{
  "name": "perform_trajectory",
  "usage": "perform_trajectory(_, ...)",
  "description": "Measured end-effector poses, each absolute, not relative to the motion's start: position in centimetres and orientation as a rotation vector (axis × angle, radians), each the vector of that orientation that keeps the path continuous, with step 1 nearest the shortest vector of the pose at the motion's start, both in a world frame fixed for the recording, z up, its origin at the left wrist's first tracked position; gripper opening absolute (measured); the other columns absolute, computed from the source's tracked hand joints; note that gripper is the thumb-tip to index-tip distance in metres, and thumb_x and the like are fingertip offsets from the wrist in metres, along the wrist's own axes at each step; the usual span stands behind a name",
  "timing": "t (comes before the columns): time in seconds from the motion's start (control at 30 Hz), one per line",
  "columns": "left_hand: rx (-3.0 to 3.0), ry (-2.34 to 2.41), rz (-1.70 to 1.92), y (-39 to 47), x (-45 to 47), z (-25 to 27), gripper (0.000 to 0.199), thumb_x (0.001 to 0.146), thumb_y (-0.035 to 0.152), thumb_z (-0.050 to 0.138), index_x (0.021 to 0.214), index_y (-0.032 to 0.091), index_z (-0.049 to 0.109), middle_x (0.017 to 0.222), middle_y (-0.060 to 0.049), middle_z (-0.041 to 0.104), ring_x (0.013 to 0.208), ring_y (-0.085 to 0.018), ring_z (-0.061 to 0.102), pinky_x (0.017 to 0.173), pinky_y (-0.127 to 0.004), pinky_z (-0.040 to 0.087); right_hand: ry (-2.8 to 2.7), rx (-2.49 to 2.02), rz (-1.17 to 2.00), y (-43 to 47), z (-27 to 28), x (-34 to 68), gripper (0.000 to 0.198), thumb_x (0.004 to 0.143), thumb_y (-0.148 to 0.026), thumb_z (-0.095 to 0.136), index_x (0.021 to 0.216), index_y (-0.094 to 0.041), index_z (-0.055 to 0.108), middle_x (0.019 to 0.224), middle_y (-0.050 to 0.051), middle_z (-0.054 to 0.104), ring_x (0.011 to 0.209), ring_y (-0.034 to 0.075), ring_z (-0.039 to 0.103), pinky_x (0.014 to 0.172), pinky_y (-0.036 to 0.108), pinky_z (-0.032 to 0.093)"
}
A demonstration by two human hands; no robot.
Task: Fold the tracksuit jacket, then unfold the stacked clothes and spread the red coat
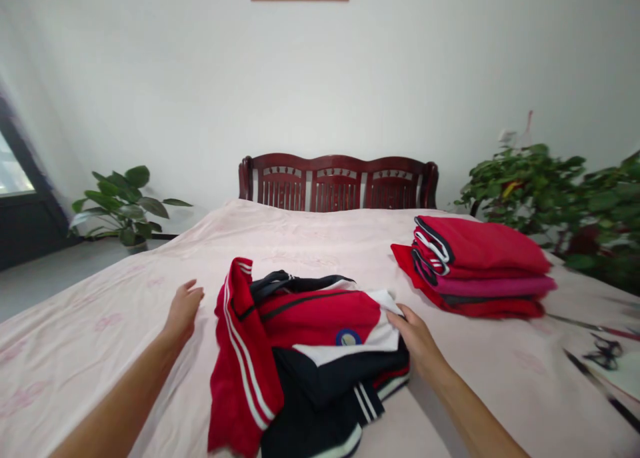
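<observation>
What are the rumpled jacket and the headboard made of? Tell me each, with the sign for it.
Rumpled red, white and navy jacket: soft knit sportswear fabric, likely synthetic; it drapes in matte folds with sewn white stripes. Dark red slatted headboard: seemingly wood, varnished; carved slats show a slight sheen.

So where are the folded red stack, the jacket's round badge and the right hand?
folded red stack [483,265], head view, side of the pile.
round blue badge [348,338], head view, its centre.
right hand [417,335], head view, back of hand.

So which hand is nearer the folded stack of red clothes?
Right. The right hand lies just left of the folded stack of red clothes; the left hand is far across the bed.
</observation>
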State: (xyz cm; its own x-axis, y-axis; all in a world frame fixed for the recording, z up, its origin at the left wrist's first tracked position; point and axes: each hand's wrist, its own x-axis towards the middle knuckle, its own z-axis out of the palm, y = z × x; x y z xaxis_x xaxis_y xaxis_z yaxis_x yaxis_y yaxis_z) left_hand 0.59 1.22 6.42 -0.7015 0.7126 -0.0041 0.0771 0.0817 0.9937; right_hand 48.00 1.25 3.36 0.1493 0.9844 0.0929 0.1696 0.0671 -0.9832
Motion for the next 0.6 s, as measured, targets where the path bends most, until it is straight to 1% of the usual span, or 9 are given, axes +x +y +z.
perform_trajectory(0.03, 0.902, 1.924, 1.685, 1.0, 0.7, 6.8, 0.064, 0.069, 0.02, 0.055, 0.133, 0.016, 0.052, 0.116, -0.011, 0.069, 0.112, -0.026, 0.064, 0.096, -0.044, 0.053, -1.219, -1.333, 1.014, 1.2, 3.2, 47.7, 0.036, 0.078, -0.043, 0.062, 0.107, -0.022, 0.064, 0.101, 0.006, 0.076, 0.099, 0.029, 0.071, 0.083, 0.038, 0.055)
perform_trajectory(0.1, 1.364, 1.957, 1.624, 0.4, 2.3, 7.5, 0.057, 0.076, 0.026, 0.053, 0.132, 0.018, 0.055, 0.127, -0.011, 0.065, 0.121, -0.027, 0.059, 0.104, -0.045, 0.048, -1.16, -1.304, 1.094, 1.4, 3.7, 46.6, 0.036, 0.078, -0.041, 0.063, 0.109, -0.022, 0.064, 0.101, 0.006, 0.077, 0.099, 0.029, 0.071, 0.082, 0.039, 0.056)
perform_trajectory(0.2, 2.173, 1.753, 1.175, -0.8, 6.9, 7.9, 0.048, 0.08, 0.032, 0.055, 0.127, 0.023, 0.062, 0.131, -0.008, 0.065, 0.126, -0.028, 0.056, 0.113, -0.046, 0.039, -1.071, -1.165, 1.172, 2.0, 6.7, 44.4, 0.037, 0.075, -0.038, 0.067, 0.109, -0.022, 0.064, 0.098, 0.005, 0.077, 0.095, 0.027, 0.072, 0.078, 0.036, 0.057)
perform_trajectory(0.3, 2.505, 1.765, 0.694, -1.7, 10.6, 7.0, 0.074, 0.067, 0.025, 0.07, 0.14, 0.029, 0.055, 0.147, -0.01, 0.054, 0.14, -0.036, 0.042, 0.119, -0.055, 0.025, -0.964, -0.933, 1.157, 2.4, 11.7, 43.5, 0.039, 0.071, -0.037, 0.074, 0.107, -0.023, 0.065, 0.092, 0.002, 0.076, 0.089, 0.025, 0.072, 0.077, 0.035, 0.059)
perform_trajectory(0.33, 2.527, 1.827, 0.598, -1.8, 11.1, 6.5, 0.083, 0.063, 0.02, 0.071, 0.143, 0.03, 0.051, 0.151, -0.011, 0.049, 0.142, -0.038, 0.039, 0.118, -0.057, 0.024, -0.926, -0.849, 1.12, 2.6, 13.5, 43.9, 0.039, 0.071, -0.037, 0.075, 0.106, -0.023, 0.065, 0.092, 0.002, 0.076, 0.09, 0.024, 0.071, 0.078, 0.036, 0.059)
perform_trajectory(0.4, 2.477, 1.952, 0.494, -1.8, 10.7, 5.4, 0.086, 0.063, 0.011, 0.065, 0.146, 0.03, 0.048, 0.151, -0.014, 0.048, 0.138, -0.038, 0.045, 0.112, -0.055, 0.034, -0.871, -0.702, 1.012, 3.0, 16.4, 45.4, 0.036, 0.074, -0.039, 0.074, 0.106, -0.025, 0.065, 0.095, 0.001, 0.075, 0.095, 0.024, 0.07, 0.082, 0.04, 0.06)
perform_trajectory(0.47, 2.361, 2.036, 0.449, -1.4, 8.7, 4.6, 0.078, 0.069, 0.005, 0.057, 0.143, 0.031, 0.051, 0.136, -0.014, 0.061, 0.122, -0.033, 0.06, 0.099, -0.047, 0.047, -0.887, -0.63, 0.891, 3.5, 18.0, 47.9, 0.033, 0.081, -0.044, 0.068, 0.109, -0.026, 0.064, 0.102, 0.002, 0.075, 0.1, 0.025, 0.069, 0.085, 0.044, 0.06)
perform_trajectory(0.53, 2.246, 2.124, 0.443, -0.9, 5.6, 4.0, 0.068, 0.073, 0.002, 0.05, 0.135, 0.031, 0.058, 0.117, -0.011, 0.07, 0.106, -0.028, 0.067, 0.091, -0.042, 0.05, -0.948, -0.678, 0.797, 3.8, 18.4, 50.4, 0.032, 0.084, -0.045, 0.063, 0.111, -0.028, 0.064, 0.106, 0.003, 0.074, 0.103, 0.027, 0.069, 0.085, 0.049, 0.06)
perform_trajectory(0.6, 2.141, 2.253, 0.449, -0.2, 2.2, 3.9, 0.056, 0.072, 0.003, 0.051, 0.119, 0.029, 0.067, 0.109, -0.008, 0.073, 0.103, -0.027, 0.068, 0.09, -0.04, 0.05, -0.989, -0.81, 0.759, 3.9, 17.9, 52.3, 0.03, 0.084, -0.041, 0.063, 0.111, -0.029, 0.064, 0.103, 0.004, 0.075, 0.101, 0.029, 0.07, 0.084, 0.052, 0.06)
